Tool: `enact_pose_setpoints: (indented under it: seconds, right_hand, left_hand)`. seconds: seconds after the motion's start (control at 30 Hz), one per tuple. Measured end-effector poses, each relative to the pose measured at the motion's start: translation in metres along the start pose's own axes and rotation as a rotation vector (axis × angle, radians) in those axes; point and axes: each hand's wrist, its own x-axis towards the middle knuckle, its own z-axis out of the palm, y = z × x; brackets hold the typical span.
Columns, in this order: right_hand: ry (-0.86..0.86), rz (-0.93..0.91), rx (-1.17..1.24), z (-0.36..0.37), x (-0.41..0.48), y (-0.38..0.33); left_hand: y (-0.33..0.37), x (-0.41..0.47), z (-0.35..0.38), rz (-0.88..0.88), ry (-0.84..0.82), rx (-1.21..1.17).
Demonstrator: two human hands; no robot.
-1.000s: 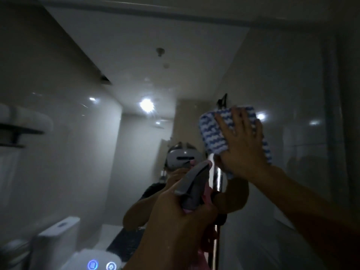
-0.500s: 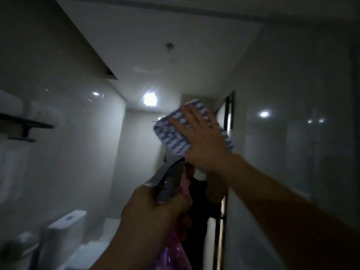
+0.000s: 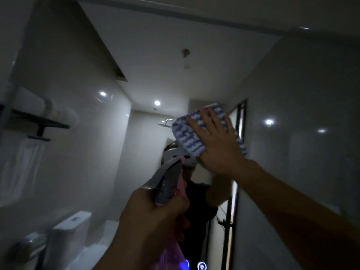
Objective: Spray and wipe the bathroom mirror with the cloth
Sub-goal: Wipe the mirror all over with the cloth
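The bathroom mirror (image 3: 292, 114) fills the view ahead in a dim room. My right hand (image 3: 216, 145) is flat, fingers spread, pressing a blue-and-white striped cloth (image 3: 187, 133) against the glass at about head height. My left hand (image 3: 153, 217) is wrapped around the neck of a pink spray bottle (image 3: 167, 182) with a grey trigger head. The nozzle points up at the mirror just below the cloth. The bottle's lower body is mostly hidden by my hand.
Reflected in the mirror are a person wearing a white headset (image 3: 181, 156), a dark door frame (image 3: 241, 117), a towel shelf (image 3: 39, 121) at left, and a white toilet (image 3: 66, 234) at lower left. Ceiling lights glare on the glass.
My right hand slid the cloth left across the mirror, then back right and slightly up. My left hand kept the spray bottle raised below it. My view tilted.
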Motion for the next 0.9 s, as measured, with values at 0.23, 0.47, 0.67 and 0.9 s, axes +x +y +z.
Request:
enact_pose_setpoints:
  seconds: [0.23,0.47,0.67,0.9]
  right_hand:
    - [0.016,0.630,-0.002,-0.001,0.082,0.015]
    - [-0.006,-0.032,-0.019,0.019,0.040,-0.059]
    - [0.015,0.530,-0.015,0.004,0.112,-0.009]
    - [-0.030,0.117,0.001,0.022,0.120,-0.112]
  left_hand:
    - [0.002,0.020,-0.038,-0.033,0.005,-0.072]
    - [0.002,0.039,-0.055,-0.007,0.003,-0.150]
    - [-0.012,0.029,-0.080,-0.032,0.012,-0.165]
    - [-0.010,0.025,-0.085,-0.005,0.060,-0.034]
